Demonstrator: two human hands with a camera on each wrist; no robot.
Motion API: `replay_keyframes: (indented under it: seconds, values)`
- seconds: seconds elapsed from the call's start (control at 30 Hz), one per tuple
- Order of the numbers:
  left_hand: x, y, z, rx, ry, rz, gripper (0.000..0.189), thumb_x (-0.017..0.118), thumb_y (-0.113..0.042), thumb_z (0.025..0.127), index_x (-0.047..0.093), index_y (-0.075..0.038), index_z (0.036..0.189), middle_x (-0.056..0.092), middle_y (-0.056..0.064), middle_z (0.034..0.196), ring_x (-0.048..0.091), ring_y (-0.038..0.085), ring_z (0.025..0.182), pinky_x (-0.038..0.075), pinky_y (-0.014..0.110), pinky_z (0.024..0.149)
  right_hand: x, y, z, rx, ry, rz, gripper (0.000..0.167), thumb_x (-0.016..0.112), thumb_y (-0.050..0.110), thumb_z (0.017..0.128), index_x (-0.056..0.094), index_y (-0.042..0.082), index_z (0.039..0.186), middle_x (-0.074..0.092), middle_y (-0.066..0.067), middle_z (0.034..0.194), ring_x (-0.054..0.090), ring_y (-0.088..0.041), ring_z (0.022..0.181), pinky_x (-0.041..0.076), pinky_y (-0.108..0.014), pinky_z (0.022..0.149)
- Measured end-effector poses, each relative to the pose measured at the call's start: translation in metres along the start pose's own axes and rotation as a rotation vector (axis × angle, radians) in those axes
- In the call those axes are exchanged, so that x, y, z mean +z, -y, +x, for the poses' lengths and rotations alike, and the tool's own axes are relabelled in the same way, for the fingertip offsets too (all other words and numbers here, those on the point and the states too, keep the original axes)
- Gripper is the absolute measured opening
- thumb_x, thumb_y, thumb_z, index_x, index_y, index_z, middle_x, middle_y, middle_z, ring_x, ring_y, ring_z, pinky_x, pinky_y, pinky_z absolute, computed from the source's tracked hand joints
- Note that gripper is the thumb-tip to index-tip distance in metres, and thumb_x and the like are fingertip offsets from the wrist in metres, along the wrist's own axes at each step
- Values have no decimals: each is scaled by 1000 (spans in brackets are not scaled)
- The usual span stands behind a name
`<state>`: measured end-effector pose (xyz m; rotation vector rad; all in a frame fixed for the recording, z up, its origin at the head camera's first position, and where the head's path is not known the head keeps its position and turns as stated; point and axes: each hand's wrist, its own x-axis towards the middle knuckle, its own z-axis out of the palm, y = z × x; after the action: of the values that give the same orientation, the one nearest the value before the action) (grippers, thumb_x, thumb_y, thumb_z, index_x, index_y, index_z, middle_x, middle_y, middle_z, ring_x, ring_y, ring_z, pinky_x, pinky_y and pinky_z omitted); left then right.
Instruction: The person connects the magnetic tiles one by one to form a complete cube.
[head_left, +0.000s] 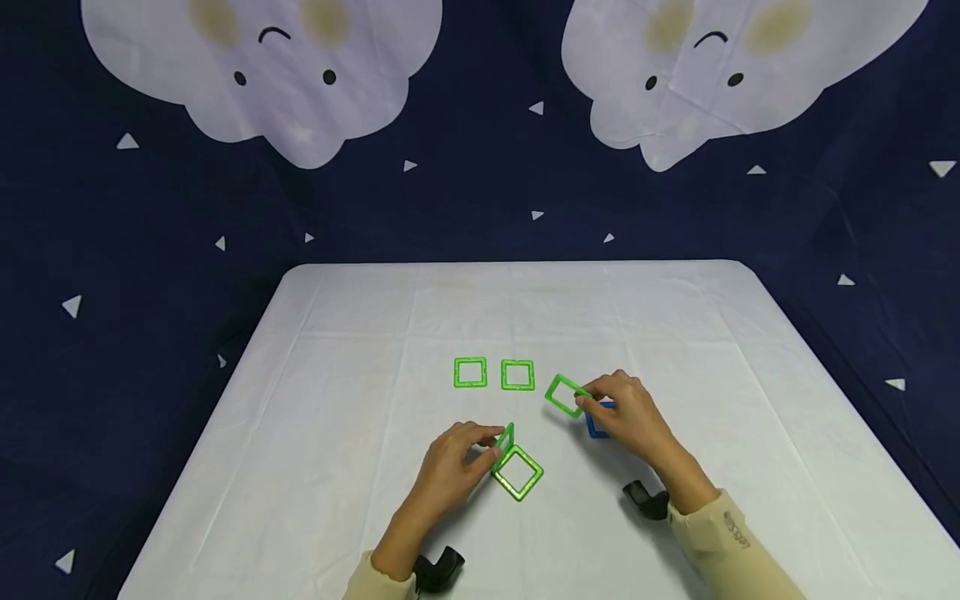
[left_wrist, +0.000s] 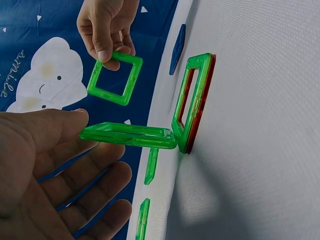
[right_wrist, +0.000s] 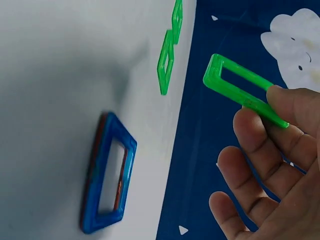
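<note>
Between thumb and fingers my left hand (head_left: 450, 467) pinches a green square frame tile (left_wrist: 120, 137), tilted up from the table. Its far edge meets a corner or edge of another green square tile (head_left: 531, 486) lying flat. In the left wrist view, a red tile (left_wrist: 198, 120) shows directly under that flat one. My right hand (head_left: 630, 414) pinches a third green square tile (right_wrist: 240, 95) by one side, held above the table. Just below and partly hidden by this hand lies a blue square tile (right_wrist: 103, 172), with a reddish layer beneath it.
Farther back, two green square tiles, one on the left (head_left: 470, 384) and one on the right (head_left: 517, 387), lie side by side with a gap. A white cloth covers the table (head_left: 360, 358). Behind it hangs a dark blue curtain (head_left: 480, 217) with clouds and triangles.
</note>
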<state>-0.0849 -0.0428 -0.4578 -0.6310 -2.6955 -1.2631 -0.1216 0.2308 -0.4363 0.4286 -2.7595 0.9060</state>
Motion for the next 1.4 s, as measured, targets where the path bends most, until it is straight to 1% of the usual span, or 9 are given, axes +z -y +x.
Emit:
replay_keyframes:
  seconds: [0.17,0.27,0.4,0.6,0.73,0.87,1.1,1.4]
  values:
    - [0,0,0,-5,-1,-3,25,70,-17,84,71,-16,108,70,-6,87,62,11,87,49,28,75,8,5,-7,-34,-48,-9,8,72,20,82,74,13,83,70,2,82,55,-14,76,41,-31,71]
    - [0,0,0,-6,-2,-3,24,70,-17,84,71,-16,108,70,-6,87,62,11,87,49,28,75,13,8,-11,-31,-53,-8,11,72,23,82,75,13,81,70,3,79,55,-14,75,40,-29,69]
    - [0,0,0,0,-4,-6,24,69,-17,84,71,-15,108,70,-5,88,62,11,87,49,27,75,17,14,-15,-11,-51,-8,10,72,23,83,74,14,80,68,6,76,53,-15,73,37,-28,68]
    - [1,1,0,4,-12,-7,23,69,-17,84,72,-16,107,71,-4,90,62,11,86,49,28,75,22,18,-19,-27,-66,-24,10,74,23,81,74,12,80,66,7,72,52,-15,69,38,-29,69]
    - [0,1,0,5,-13,-10,23,69,-16,84,72,-16,107,71,-5,90,62,10,86,49,28,75,26,20,-21,-42,-83,-32,8,76,20,78,74,12,80,66,7,71,52,-14,69,38,-29,69]
    - [1,2,-1,0,-9,-13,23,68,-16,85,72,-17,107,71,-5,91,62,11,87,49,28,76,32,22,-26,-57,-96,-38,4,77,17,76,74,14,78,65,9,70,50,-9,69,38,-27,68]
    - [1,1,-2,-5,-3,-12,23,68,-16,85,72,-17,108,71,-6,90,62,10,87,49,28,76,41,25,-32,-108,-128,-83,8,80,14,72,73,15,75,66,8,69,52,-7,72,40,-29,71]
    - [0,0,-1,-12,-3,-13,23,67,-18,85,72,-19,108,71,-6,91,63,10,88,49,28,76,47,26,-35,-106,-121,-94,8,80,15,72,74,15,76,67,8,68,48,-6,67,37,-24,64]
